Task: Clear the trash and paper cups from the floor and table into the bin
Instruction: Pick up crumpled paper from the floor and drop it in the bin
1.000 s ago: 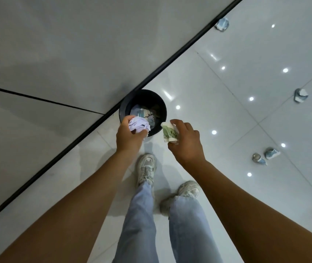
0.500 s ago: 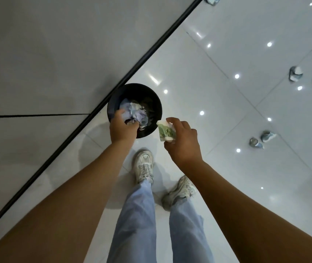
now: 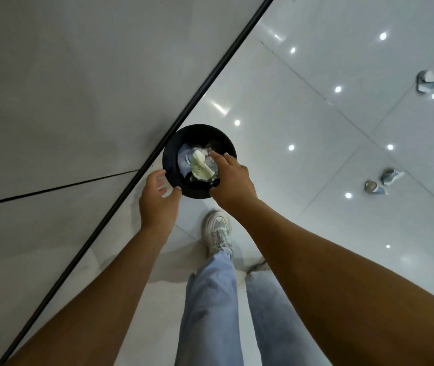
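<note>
Both hands hang over the black bin (image 3: 169,165) so dropped rubbish falls inside. The right hand (image 3: 230,178) is spread wide and empty above the opening; a pale green cup (image 3: 200,165) lies just under its fingers on the heap. The left hand (image 3: 157,200), loose and empty, hovers at the near rim. More crushed cups (image 3: 385,179) lie on the floor, well right of both hands.

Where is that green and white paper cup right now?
In the head view, the green and white paper cup lies inside the black bin by the wall, on other trash, just left of the right hand.
</note>
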